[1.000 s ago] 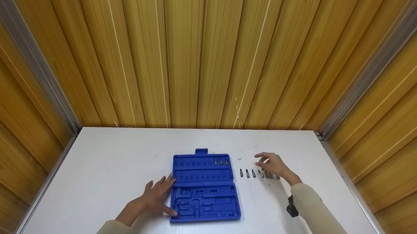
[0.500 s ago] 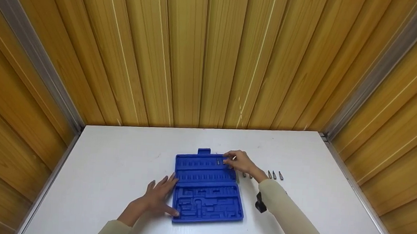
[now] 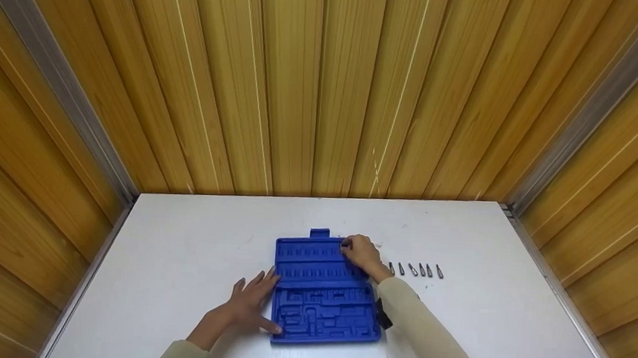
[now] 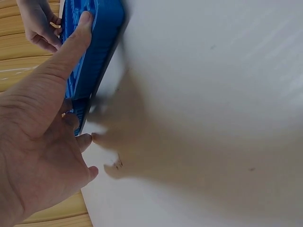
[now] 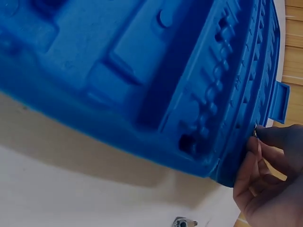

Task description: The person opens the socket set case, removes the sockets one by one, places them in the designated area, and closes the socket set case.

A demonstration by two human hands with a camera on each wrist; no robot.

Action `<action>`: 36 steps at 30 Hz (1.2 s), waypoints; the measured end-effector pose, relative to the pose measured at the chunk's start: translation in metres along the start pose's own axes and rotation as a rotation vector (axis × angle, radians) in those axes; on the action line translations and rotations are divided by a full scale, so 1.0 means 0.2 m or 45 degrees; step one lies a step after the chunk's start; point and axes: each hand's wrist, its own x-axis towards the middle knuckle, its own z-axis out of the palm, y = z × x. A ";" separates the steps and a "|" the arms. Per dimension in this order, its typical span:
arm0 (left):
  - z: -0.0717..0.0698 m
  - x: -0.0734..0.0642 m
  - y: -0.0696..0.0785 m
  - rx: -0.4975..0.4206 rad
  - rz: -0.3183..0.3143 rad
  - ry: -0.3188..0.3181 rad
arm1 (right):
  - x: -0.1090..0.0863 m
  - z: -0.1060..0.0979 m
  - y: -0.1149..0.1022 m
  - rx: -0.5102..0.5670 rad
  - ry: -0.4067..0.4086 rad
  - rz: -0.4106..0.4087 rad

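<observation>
An unfolded blue plastic bit case (image 3: pixel 320 342) lies on the white table. My left hand (image 3: pixel 247 305) rests along its left side, fingers spread and straight. In the left wrist view, the thumb of that hand (image 4: pixel 42 123) lies on the case's edge (image 4: pixel 106 42). At the upper right of the lid section, my right hand (image 3: pixel 363 252) pinches a small metal screwdriver bit (image 5: pixel 255 131) between thumb and forefinger, at the row of slots. The hand hides the right end of that row. Several dark bits (image 3: pixel 413 270) lie in a row on the table to the right.
A latch tab (image 3: pixel 320 233) sticks out from the case's far edge. One bit (image 5: pixel 183 222) lies close to the case in the right wrist view. Yellow wood-patterned walls (image 3: pixel 324 91) stand behind the white table (image 3: pixel 182 237) and at both sides.
My right hand has moved left from above the loose bits to the slots at the lid's upper right, and its fingers have closed on a bit. My left hand stays at the case.
</observation>
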 end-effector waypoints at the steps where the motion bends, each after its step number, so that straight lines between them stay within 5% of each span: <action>1: 0.00 0.00 0.00 0.000 0.002 0.000 | 0.00 0.00 -0.01 -0.010 -0.014 0.012; 8: 0.01 0.00 0.00 -0.001 0.007 0.012 | 0.00 -0.02 0.00 -0.075 -0.138 -0.030; 15: 0.02 -0.01 0.00 -0.021 0.029 0.020 | -0.02 0.00 0.02 0.019 -0.081 -0.117; 22: 0.00 0.01 0.00 0.002 0.033 0.032 | -0.03 -0.01 0.03 0.192 0.005 -0.119; 30: 0.00 0.01 0.01 0.006 0.033 0.028 | -0.06 -0.08 0.06 0.608 0.033 -0.044; 36: 0.00 0.00 0.01 0.005 0.026 0.037 | -0.09 -0.20 0.09 0.596 0.003 -0.043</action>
